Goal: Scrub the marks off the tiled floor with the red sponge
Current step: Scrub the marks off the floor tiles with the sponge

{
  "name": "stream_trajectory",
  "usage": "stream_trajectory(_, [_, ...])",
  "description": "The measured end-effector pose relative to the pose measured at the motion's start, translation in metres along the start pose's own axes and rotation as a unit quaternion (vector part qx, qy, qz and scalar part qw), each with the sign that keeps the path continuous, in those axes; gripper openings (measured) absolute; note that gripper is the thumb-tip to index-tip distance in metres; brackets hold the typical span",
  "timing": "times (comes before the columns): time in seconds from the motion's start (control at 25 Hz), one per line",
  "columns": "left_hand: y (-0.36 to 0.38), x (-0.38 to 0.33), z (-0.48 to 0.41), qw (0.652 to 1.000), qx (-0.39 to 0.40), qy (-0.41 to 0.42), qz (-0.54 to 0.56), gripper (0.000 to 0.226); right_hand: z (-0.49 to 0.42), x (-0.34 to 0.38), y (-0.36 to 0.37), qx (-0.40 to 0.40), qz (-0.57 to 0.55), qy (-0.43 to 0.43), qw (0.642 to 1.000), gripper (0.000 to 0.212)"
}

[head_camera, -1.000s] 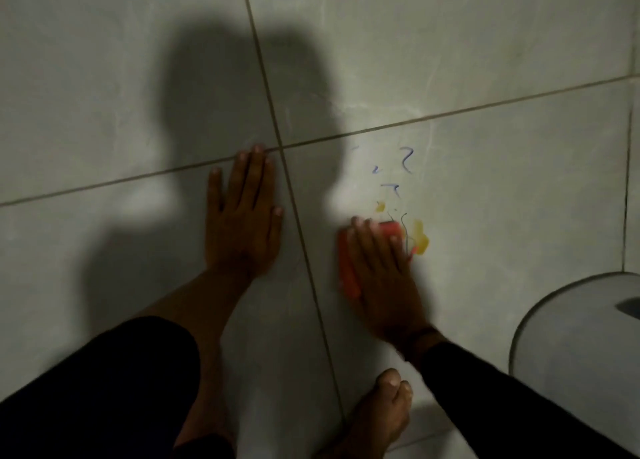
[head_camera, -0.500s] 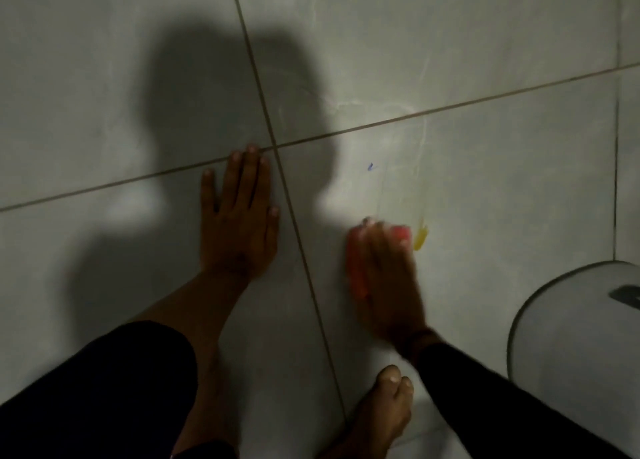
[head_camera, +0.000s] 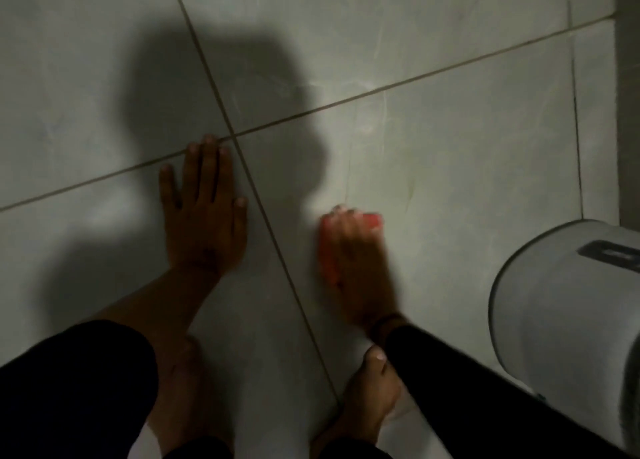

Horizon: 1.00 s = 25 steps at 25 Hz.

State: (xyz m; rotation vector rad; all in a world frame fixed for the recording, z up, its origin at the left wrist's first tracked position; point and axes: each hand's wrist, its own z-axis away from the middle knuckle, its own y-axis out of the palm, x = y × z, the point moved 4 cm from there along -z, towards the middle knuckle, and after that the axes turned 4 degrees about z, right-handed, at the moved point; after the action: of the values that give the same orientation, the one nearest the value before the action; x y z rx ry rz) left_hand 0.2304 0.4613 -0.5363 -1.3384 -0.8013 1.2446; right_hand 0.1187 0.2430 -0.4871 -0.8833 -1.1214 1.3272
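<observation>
My right hand (head_camera: 356, 268) presses the red sponge (head_camera: 327, 250) flat on the pale tiled floor (head_camera: 467, 153); the hand is blurred. Red shows at the sponge's left edge and at its far right corner. Beyond the sponge only a faint greenish streak (head_camera: 412, 188) and pale smear lines remain on the tile; no blue or yellow marks are visible. My left hand (head_camera: 204, 212) lies flat on the floor to the left of the grout cross, fingers apart, holding nothing.
A grey rounded bin or appliance (head_camera: 568, 320) stands at the right, close to my right forearm. My bare feet (head_camera: 370, 396) are at the bottom. A wall edge (head_camera: 628, 94) runs along the far right. My shadow covers the tiles ahead of my left hand.
The blue scribbles and yellow patch ahead of the sponge have gone from the tile, leaving faint streaks. My right hand keeps rubbing with the sponge; the left hand stays planted.
</observation>
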Motion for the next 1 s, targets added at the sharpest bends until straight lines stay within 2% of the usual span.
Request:
stream_trajectory(0.08, [0.001,0.0,0.0,1.0,-0.001,0.003,0.002,0.078,-0.029,-0.077,-0.01,-0.012,0.002,0.173,0.985,0.059])
stream_trajectory(0.12, [0.001,0.0,0.0,1.0,-0.002,0.004,0.001,0.078,-0.05,-0.108,-0.016,-0.053,-0.021,0.262,0.964,0.066])
stream_trajectory(0.16, [0.001,0.0,-0.001,1.0,-0.003,0.004,0.0,0.077,-0.07,-0.118,-0.023,-0.064,-0.048,0.304,0.949,0.072])
stream_trajectory(0.24, [0.001,-0.001,-0.001,1.0,-0.002,0.004,0.007,0.077,-0.076,-0.079,-0.015,-0.098,-0.009,0.275,0.956,0.072])
stream_trajectory(0.28, [0.001,-0.001,-0.001,1.0,0.0,0.004,0.012,0.077,-0.058,-0.043,-0.002,-0.088,0.013,0.237,0.967,0.07])
stream_trajectory(0.36, [0.0,0.001,0.0,1.0,0.001,0.001,0.011,0.077,0.011,0.028,0.021,-0.03,-0.02,0.156,0.987,0.071])
stream_trajectory(0.44, [0.0,0.0,0.0,1.0,-0.001,0.005,0.007,0.076,0.06,0.03,0.025,0.026,-0.038,0.139,0.989,0.069])
stream_trajectory(0.48, [0.0,0.001,-0.001,1.0,-0.002,0.005,0.008,0.076,0.062,0.004,0.024,0.02,-0.017,0.155,0.988,0.062])
stream_trajectory(0.52, [0.001,0.001,-0.001,1.0,-0.003,0.004,0.011,0.076,0.047,-0.032,0.015,0.015,0.01,0.208,0.978,0.058])
stream_trajectory(0.6, [0.001,0.001,-0.001,1.0,-0.01,0.004,0.013,0.076,-0.012,-0.102,-0.012,-0.024,-0.024,0.333,0.942,0.065])
stream_trajectory(0.64, [0.002,0.0,0.0,1.0,-0.012,0.004,0.008,0.077,-0.055,-0.123,-0.025,-0.061,-0.048,0.349,0.934,0.071])
stream_trajectory(0.72, [0.003,0.001,0.0,1.0,-0.015,0.002,-0.001,0.078,-0.131,-0.116,-0.034,-0.104,-0.03,0.275,0.955,0.075])
stream_trajectory(0.8, [0.004,0.001,-0.003,1.0,-0.01,0.001,0.005,0.078,-0.15,-0.054,-0.024,-0.118,-0.033,0.148,0.981,0.072])
stream_trajectory(0.84, [0.003,0.001,-0.003,1.0,-0.006,-0.001,0.007,0.079,-0.129,-0.02,-0.015,-0.11,-0.051,0.09,0.988,0.069])
stream_trajectory(0.92, [0.001,0.002,-0.002,1.0,-0.005,-0.005,0.006,0.078,-0.058,0.024,0.002,-0.04,-0.054,0.003,0.998,0.063])
stream_trajectory(1.0, [0.002,0.001,-0.002,1.0,-0.002,-0.003,0.004,0.078,-0.008,0.002,0.008,0.008,-0.013,0.019,1.0,0.051])
